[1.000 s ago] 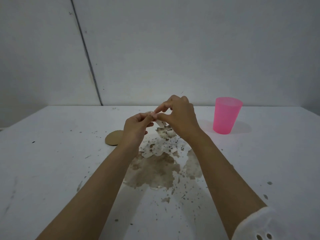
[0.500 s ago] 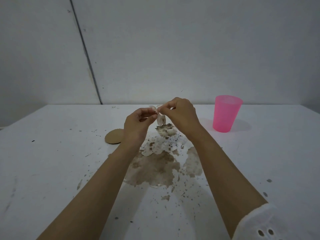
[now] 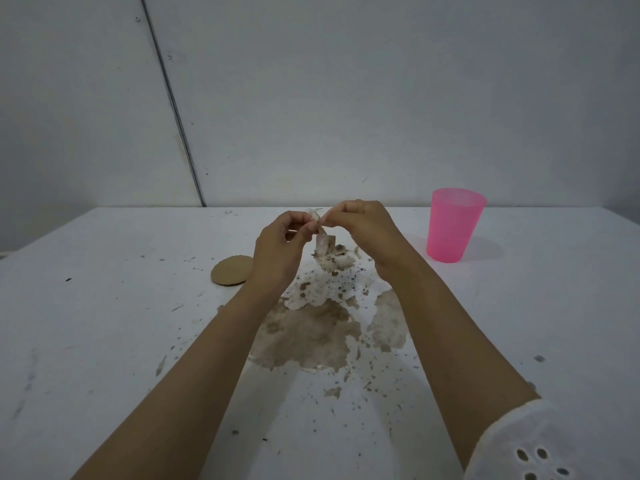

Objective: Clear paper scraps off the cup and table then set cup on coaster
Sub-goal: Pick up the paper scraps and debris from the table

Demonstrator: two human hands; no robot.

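My left hand (image 3: pixel 278 249) and my right hand (image 3: pixel 367 228) meet above the middle of the white table (image 3: pixel 104 323). Both pinch one small pale paper scrap (image 3: pixel 321 241) between thumb and fingers, and part of it hangs down between the hands. A pink plastic cup (image 3: pixel 452 230) stands upright at the back right, well apart from both hands. The round brown coaster (image 3: pixel 231 270) lies flat just left of my left wrist. A crumpled paper scrap (image 3: pixel 337 260) lies on the table under the hands.
A brown patch of peeled surface (image 3: pixel 311 336) with many small flecks spreads across the table below my forearms. A grey wall (image 3: pixel 346 98) rises directly behind the table's far edge.
The hands have lifted slightly and drawn a little apart. The scrap pinched between them now hangs down where before it was hidden between the fingertips.
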